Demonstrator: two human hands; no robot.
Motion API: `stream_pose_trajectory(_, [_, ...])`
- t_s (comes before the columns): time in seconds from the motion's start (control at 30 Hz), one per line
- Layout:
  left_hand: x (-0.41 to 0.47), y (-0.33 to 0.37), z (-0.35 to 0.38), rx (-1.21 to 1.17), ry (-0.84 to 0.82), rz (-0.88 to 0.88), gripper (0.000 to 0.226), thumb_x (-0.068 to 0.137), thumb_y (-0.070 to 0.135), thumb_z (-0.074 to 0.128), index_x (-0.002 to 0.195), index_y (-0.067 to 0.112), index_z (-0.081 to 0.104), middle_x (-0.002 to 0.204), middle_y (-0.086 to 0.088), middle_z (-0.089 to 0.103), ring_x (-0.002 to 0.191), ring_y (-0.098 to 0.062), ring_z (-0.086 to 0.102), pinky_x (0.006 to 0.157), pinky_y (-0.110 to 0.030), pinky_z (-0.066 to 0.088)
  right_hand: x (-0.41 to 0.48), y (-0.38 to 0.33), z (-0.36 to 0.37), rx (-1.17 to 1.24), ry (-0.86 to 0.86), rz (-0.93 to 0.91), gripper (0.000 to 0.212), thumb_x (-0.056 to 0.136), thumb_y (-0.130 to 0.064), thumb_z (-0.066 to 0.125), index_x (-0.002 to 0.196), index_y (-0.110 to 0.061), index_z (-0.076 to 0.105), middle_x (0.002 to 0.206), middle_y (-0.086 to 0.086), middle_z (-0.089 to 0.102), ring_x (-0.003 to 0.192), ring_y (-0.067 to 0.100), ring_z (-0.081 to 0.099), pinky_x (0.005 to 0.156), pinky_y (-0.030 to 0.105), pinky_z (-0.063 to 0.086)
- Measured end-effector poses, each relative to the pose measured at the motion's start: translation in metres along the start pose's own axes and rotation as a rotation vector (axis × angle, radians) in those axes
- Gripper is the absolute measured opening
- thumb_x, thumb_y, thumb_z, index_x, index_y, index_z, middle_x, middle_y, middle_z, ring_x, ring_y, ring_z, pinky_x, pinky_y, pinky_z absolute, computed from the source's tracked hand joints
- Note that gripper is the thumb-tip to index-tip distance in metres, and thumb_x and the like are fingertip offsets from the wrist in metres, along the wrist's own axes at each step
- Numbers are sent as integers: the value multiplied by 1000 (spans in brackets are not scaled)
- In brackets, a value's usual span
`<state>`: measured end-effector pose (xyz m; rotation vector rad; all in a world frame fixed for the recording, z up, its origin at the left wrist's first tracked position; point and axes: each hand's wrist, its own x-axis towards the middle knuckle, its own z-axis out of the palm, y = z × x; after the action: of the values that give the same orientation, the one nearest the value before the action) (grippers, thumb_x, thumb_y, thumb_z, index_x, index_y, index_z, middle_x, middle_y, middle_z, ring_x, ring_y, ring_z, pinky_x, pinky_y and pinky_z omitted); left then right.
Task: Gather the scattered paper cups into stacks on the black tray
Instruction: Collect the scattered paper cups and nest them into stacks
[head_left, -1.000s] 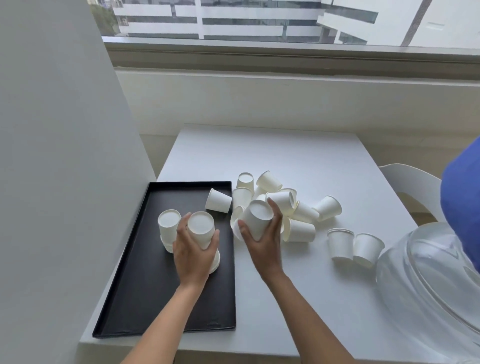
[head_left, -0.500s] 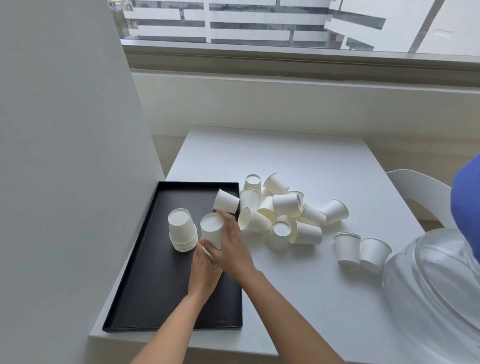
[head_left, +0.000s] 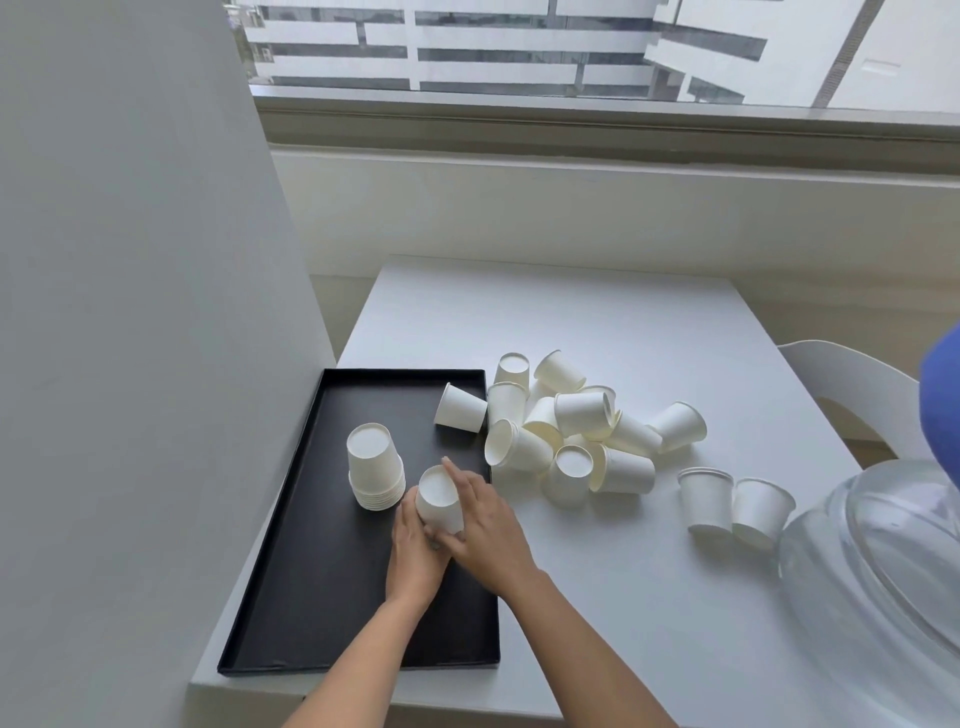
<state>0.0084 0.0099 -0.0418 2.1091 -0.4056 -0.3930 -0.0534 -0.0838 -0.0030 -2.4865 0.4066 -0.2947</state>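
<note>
A black tray (head_left: 322, 571) lies at the table's left side. On it stands an upside-down stack of white paper cups (head_left: 375, 467). Just right of it, a second upside-down stack (head_left: 439, 501) sits between my hands. My left hand (head_left: 415, 558) grips it from below and my right hand (head_left: 485, 525) wraps it from the right. One cup (head_left: 460, 409) lies on its side at the tray's far right corner. A heap of several scattered cups (head_left: 576, 431) lies on the table right of the tray. Two more cups (head_left: 732, 504) stand apart, upside down.
A grey wall panel (head_left: 130, 364) runs close along the tray's left edge. A large clear glass bowl (head_left: 883, 561) sits at the table's right front. A white chair back (head_left: 852, 395) shows beyond the right edge, and something blue (head_left: 943, 405) at the frame's right border.
My right hand carried a cup from the heap leftward onto the stack held by my left hand. Both hands now hold that stack on the tray.
</note>
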Motion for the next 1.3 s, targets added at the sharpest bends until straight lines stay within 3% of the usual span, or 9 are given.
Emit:
stream_pose_trajectory(0.3, [21,7,-10,-18,-69,12,68,73,23,78,129,21,39,131,2,49,122,-22,43,98,-40,42,-2,13,-24,81,280,134,49,95,-35,50,140,-20,36,136,-5,46,126,16,42,107,26,29])
stream_pose_trajectory(0.63, [27,22,-13,38,-105,15,62,79,23,74,131,19,40,128,0,53,117,-24,48,94,-43,45,-5,46,-51,-123,375,368,51,92,-25,54,139,-14,36,134,6,45,125,26,40,103,37,35])
stream_pose_trajectory(0.7, [27,23,-12,67,-95,3,69,81,24,73,137,15,34,137,-3,48,125,-26,44,98,-45,43,-1,54,-55,-201,341,426,55,91,-28,54,141,-15,33,139,6,41,129,25,35,106,35,31])
stream_pose_trajectory(0.83, [11,30,-3,61,19,24,102,79,16,75,151,10,3,159,-7,9,146,-25,12,117,-42,22,7,72,-62,-299,265,480,63,89,-34,56,143,-17,28,143,5,35,133,24,30,107,33,28])
stream_pose_trajectory(0.9, [-4,36,4,85,181,156,96,80,15,74,150,9,8,157,-11,12,146,-25,13,117,-43,23,11,81,-64,-330,221,464,65,89,-36,56,144,-18,27,144,4,34,133,23,30,108,33,26])
stream_pose_trajectory(1.0, [-19,43,16,158,362,597,66,82,10,68,137,9,32,143,-13,35,135,-24,31,112,-37,27,15,90,-66,-383,158,442,66,90,-39,55,145,-19,24,146,3,31,134,23,28,109,33,23])
stream_pose_trajectory(1.1, [-8,65,32,306,216,834,56,78,8,63,129,14,42,136,-4,45,127,-19,39,109,-30,29,17,98,-66,-414,112,415,66,90,-39,55,145,-19,25,144,2,34,133,23,30,109,32,24])
stream_pose_trajectory(1.2, [18,93,46,475,8,733,62,78,-2,54,136,15,42,143,-3,42,136,-20,33,116,-28,20,18,101,-67,-427,75,392,63,89,-34,57,143,-20,27,139,2,39,130,22,34,107,31,27])
stream_pose_trajectory(1.3, [47,106,60,717,-132,654,71,80,-3,42,146,16,22,152,-1,23,144,-19,14,119,-29,5,20,105,-70,-352,44,378,58,88,-25,58,140,-18,33,132,5,43,126,22,39,104,29,31])
